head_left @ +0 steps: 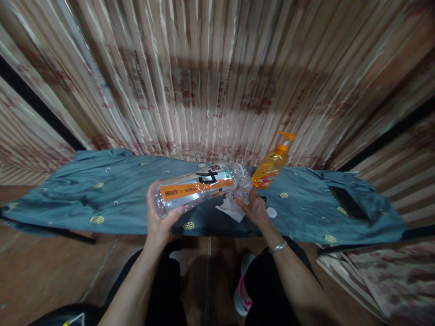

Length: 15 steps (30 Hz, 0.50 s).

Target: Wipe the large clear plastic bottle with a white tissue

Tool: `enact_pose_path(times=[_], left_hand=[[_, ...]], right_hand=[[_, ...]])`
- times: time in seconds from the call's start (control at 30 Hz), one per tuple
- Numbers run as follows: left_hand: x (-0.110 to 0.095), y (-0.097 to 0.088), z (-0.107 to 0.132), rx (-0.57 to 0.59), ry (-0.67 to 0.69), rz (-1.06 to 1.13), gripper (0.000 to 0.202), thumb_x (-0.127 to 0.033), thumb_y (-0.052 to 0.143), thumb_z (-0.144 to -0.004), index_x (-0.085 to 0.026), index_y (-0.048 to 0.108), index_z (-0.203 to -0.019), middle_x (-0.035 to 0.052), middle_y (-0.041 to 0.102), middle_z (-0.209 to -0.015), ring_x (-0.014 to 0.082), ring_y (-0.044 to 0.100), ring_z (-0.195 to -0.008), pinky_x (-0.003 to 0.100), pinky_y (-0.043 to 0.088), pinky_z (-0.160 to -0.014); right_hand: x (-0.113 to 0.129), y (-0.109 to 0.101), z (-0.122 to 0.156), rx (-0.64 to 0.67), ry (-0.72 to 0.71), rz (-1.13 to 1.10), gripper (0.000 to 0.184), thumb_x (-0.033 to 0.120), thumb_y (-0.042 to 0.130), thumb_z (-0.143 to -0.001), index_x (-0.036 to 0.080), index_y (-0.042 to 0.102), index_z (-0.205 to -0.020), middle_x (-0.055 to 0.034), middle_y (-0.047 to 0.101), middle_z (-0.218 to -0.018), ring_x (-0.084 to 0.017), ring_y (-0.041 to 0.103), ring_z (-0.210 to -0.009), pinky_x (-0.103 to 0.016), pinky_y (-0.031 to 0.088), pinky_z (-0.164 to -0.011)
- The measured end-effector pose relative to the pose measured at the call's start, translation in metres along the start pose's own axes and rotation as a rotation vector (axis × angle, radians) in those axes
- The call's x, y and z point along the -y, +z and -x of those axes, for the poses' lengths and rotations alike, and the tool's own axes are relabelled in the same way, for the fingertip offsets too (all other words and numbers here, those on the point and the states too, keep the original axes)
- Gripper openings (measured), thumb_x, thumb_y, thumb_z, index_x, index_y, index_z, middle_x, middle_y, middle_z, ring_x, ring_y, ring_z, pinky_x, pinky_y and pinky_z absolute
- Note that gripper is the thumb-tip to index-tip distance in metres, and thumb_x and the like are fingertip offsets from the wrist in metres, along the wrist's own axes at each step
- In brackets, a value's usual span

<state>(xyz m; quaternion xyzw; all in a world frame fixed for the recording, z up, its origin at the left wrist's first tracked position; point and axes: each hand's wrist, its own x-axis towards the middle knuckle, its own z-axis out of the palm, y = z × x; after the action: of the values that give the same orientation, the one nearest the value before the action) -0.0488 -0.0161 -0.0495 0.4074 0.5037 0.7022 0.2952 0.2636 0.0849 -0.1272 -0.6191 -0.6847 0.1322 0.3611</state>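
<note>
- Clear plastic bottle (pixel 197 188) is tilted between my hands, my left hand (pixel 165 216) curled around its base, presumably to carry the weight.
- My right hand (pixel 253 208) pinches a clear plastic piece (pixel 244 183) at the neck, likely steadying that end; whether it also grips the tissue (pixel 231 209) below, I cannot tell.
- Beyond that hand, a pump bottle (pixel 272 165) stands on the surface (pixel 125 194), seemingly within easy reach.

Clear plastic bottle (pixel 197 188) at frame centre is wrapped in a silver-and-orange label (pixel 190 187), printed in black and green. Transparent pump bottle (pixel 271 167) right of centre is tinted amber, topped in orange. Teal cloth (pixel 125 190) across mid-frame is patterned with yellow motifs (pixel 188 225). Beige striped curtain (pixel 204 81) up top is printed dark red.
</note>
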Motion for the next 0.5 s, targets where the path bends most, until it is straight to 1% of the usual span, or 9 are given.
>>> enact_pose_path(times=[0.1,0.17,0.3,0.43,0.5], left_hand=[[-0.001,-0.004,-0.003,0.003,-0.011,0.004,0.109,-0.062,0.106,-0.064,-0.029,0.060,-0.157,0.0127,0.074,-0.140,0.0385,0.075,-0.131,0.047,0.069,-0.104],[0.000,-0.007,-0.006,0.012,-0.016,0.004,0.109,-0.061,0.106,-0.064,-0.027,0.060,-0.157,0.0132,0.074,-0.140,0.0383,0.075,-0.131,0.048,0.068,-0.105],[0.001,-0.011,-0.010,0.042,-0.062,-0.005,0.111,-0.058,0.108,-0.060,-0.028,0.060,-0.155,0.0116,0.075,-0.140,0.0367,0.076,-0.130,0.049,0.065,-0.111],[-0.001,-0.010,-0.009,-0.022,-0.069,0.020,0.112,-0.060,0.108,-0.058,-0.028,0.061,-0.155,0.0105,0.077,-0.138,0.0373,0.077,-0.129,0.053,0.063,-0.115],[-0.002,-0.009,-0.007,0.018,-0.096,0.011,0.113,-0.056,0.109,-0.058,-0.028,0.060,-0.155,0.0108,0.077,-0.138,0.0368,0.077,-0.129,0.052,0.063,-0.117]], right_hand=[[-0.001,0.001,-0.001,0.011,-0.002,0.016,0.066,0.040,0.079,-0.093,0.017,0.063,-0.153,-0.0228,0.088,-0.126,-0.042,0.086,-0.117,-0.068,0.069,-0.106],[0.000,0.000,-0.001,0.019,0.001,0.023,0.064,0.038,0.079,-0.093,0.017,0.064,-0.152,-0.0240,0.087,-0.128,-0.043,0.086,-0.118,-0.068,0.069,-0.107],[0.003,0.000,-0.002,0.029,-0.011,0.026,0.059,0.036,0.080,-0.095,0.022,0.066,-0.150,-0.0197,0.089,-0.123,-0.041,0.087,-0.114,-0.066,0.071,-0.103],[0.005,0.000,-0.003,0.053,0.007,0.056,0.066,0.034,0.082,-0.095,0.018,0.063,-0.156,-0.0205,0.088,-0.124,-0.040,0.087,-0.114,-0.063,0.071,-0.103],[0.006,0.000,-0.003,0.056,0.007,0.061,0.068,0.032,0.083,-0.094,0.018,0.062,-0.157,-0.0204,0.088,-0.124,-0.040,0.087,-0.114,-0.063,0.072,-0.102]])
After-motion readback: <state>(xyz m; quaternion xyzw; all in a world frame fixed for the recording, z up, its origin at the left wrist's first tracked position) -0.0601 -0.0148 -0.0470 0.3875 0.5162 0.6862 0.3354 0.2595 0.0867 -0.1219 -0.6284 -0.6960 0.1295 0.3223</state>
